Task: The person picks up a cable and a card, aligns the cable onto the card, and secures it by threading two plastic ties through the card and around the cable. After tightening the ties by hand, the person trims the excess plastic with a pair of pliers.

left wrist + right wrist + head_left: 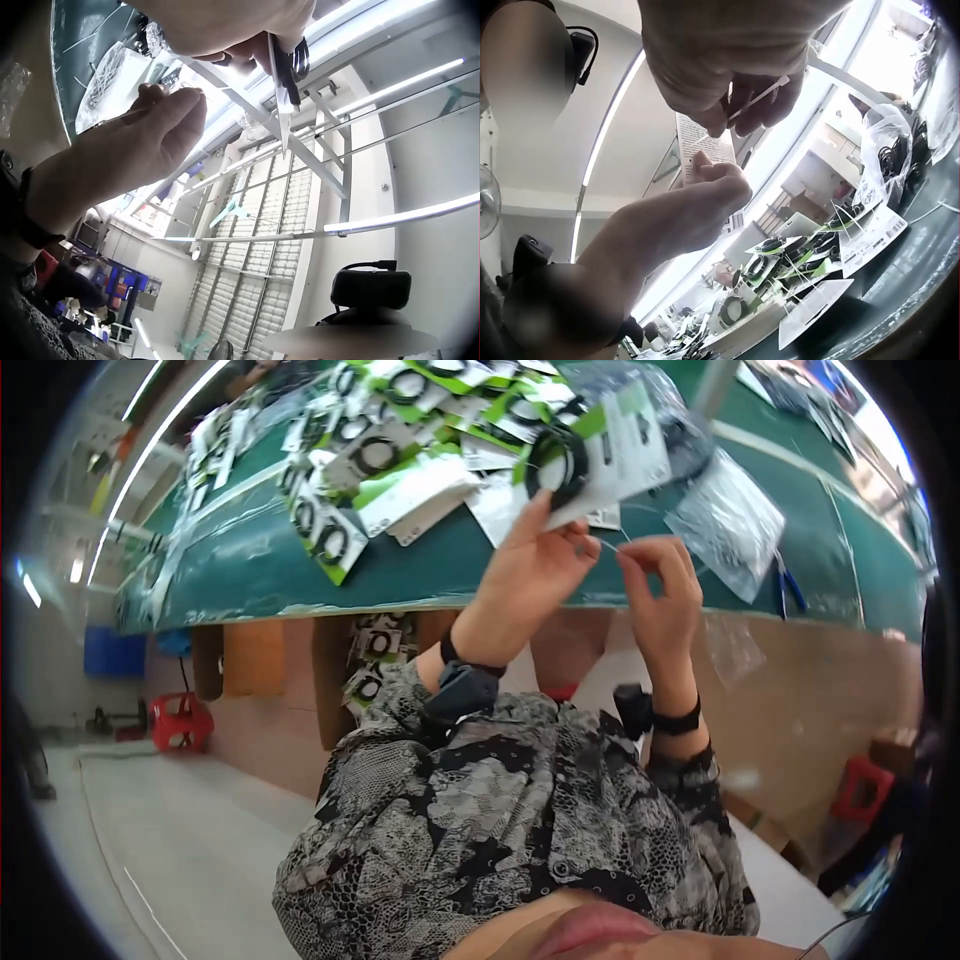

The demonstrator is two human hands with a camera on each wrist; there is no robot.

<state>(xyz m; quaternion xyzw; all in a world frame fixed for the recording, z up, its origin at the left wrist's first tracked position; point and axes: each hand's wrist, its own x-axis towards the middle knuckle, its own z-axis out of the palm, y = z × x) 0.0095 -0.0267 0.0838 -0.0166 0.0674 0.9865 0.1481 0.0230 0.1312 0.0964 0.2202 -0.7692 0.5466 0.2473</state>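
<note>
My left hand [530, 580] grips the lower edge of a white and green card [640, 450] with a coiled black cable [557, 465] on its front, holding it up over the table's near edge. Printed text covers the card's back in the right wrist view. Beside it, my right hand [665, 585] pinches a thin white plastic strip [761, 99] between thumb and fingers. The strip's far end runs toward the left hand at the card. In the left wrist view the card [282, 97] is seen edge-on.
Many similar carded cables [400, 450] lie heaped on the green table [300, 575]. A clear plastic bag [735, 525] lies on the right, with blue-handled pliers [790, 582] by it. More cards [378, 645] are below the table edge. Red stools [182, 722] stand on the floor.
</note>
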